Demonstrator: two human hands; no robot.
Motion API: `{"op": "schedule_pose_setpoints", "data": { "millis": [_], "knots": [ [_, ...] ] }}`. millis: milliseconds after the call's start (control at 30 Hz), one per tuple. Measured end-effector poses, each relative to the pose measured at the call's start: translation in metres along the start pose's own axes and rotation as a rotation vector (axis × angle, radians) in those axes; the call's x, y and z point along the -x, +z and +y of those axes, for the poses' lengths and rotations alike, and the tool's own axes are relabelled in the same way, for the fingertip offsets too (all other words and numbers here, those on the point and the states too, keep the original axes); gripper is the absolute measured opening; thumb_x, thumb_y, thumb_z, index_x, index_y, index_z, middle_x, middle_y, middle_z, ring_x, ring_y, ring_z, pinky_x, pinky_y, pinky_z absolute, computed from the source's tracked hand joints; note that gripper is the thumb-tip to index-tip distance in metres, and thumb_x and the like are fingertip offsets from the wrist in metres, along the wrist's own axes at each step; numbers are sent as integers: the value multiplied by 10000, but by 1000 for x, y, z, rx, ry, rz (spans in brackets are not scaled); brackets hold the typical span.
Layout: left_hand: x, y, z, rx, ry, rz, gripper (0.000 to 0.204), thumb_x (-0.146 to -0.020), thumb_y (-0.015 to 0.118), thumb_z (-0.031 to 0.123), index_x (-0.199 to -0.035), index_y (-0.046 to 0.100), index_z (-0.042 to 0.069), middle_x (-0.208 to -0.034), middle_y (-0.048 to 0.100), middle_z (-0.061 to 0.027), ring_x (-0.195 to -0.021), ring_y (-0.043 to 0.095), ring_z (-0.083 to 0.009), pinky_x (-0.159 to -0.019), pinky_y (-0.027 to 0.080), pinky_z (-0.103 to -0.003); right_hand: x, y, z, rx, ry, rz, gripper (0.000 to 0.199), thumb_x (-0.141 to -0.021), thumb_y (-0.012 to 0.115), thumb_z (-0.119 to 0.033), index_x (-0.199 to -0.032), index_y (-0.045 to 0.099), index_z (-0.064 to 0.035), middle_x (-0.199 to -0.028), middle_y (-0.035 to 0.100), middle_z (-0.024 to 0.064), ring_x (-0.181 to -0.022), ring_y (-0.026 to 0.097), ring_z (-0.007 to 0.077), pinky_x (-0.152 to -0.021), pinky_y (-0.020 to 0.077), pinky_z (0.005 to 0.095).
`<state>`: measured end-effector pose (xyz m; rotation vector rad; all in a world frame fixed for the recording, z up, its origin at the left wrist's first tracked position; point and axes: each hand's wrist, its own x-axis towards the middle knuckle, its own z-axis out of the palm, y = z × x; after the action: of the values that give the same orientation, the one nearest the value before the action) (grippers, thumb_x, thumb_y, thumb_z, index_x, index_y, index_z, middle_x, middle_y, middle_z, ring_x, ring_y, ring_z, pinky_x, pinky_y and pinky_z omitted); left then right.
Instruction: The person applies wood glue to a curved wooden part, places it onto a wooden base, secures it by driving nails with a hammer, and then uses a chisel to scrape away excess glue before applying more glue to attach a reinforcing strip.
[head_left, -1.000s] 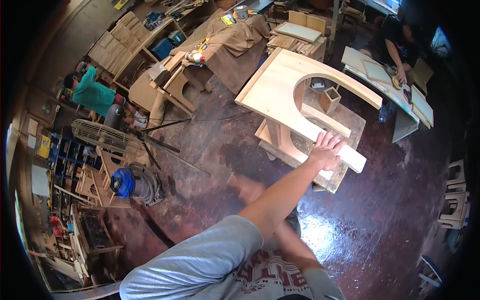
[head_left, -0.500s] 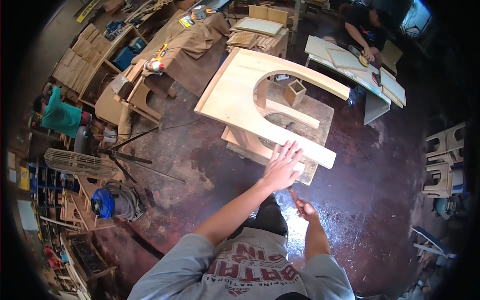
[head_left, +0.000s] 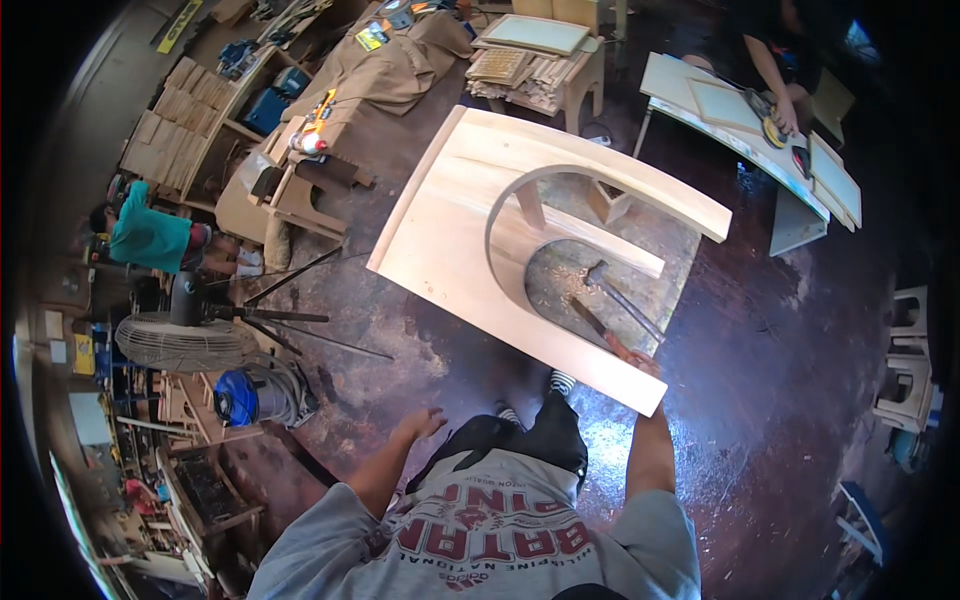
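Though the wooden frame (head_left: 440, 230) looks joined, remainder unclear; left hand (head_left: 428, 422), its seven o'clock, empty, fingers loose; right hand (head_left: 636, 356), five o'clock, grasp indeterminable.

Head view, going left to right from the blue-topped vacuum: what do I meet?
Blue-topped vacuum → left hand → right hand → co-worker's hand → pale arched pieces.

open cutout through wooden frame (head_left: 450, 230), hammer (head_left: 627, 303) and small wooden box (head_left: 612, 207) obstructing below
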<state>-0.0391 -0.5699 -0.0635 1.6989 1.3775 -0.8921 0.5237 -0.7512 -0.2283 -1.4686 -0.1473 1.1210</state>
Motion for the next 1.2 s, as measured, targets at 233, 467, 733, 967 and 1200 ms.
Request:
{"op": "schedule_pose_setpoints", "data": {
  "millis": [233,467,733,967,1200],
  "knots": [
    [-37,-103,82,1463,224,88,879,-980,357,784,-1480,535,83,-1412,638,-124,-1254,624,-288,-1042,481,-447,37,-41,15,843,-13,-10,448,-890,731,-245,-1268,662,-14,-1117,702,172,-973,686,210,-709,573,346],
    [-32,-265,63,2304,677,-20,1022,-913,394,861,-1486,506,22,-1435,614,-155,-1292,589,-302,-1047,478,-429,178,275,-132,-114,389,-591,1011,-835,799,-136,-1655,209,-175,-1542,460,145,-1206,638,289,-955,575,435],
    [-56,-415,77,1522,866,-340,665,-979,614,385,-1511,469,13,-1396,629,-153,-1263,632,-288,-1094,504,-449,182,387,-184,-1043,-120,-133,612,-800,742,-77,-1385,608,-198,-1298,685,103,-1269,618,347,-1103,477,614],
    [-36,-460,100,1237,1159,-283,658,-875,678,51,-1489,449,-10,-1346,637,-173,-1183,678,-258,-1009,576,-418,182,390,-231,-867,-342,-39,427,-840,689,-21,-1262,620,-20,-1197,700,169,-1136,694,353,-945,623,573],
    [186,-586,129,1493,1211,-399,531,-911,642,236,-1330,563,-80,-1129,721,-215,-961,743,-316,-917,612,-407,359,434,-454,-104,-768,-292,836,-841,827,-269,-1525,431,1,-1493,530,235,-1321,583,403,-1149,431,598]
  ]
}}
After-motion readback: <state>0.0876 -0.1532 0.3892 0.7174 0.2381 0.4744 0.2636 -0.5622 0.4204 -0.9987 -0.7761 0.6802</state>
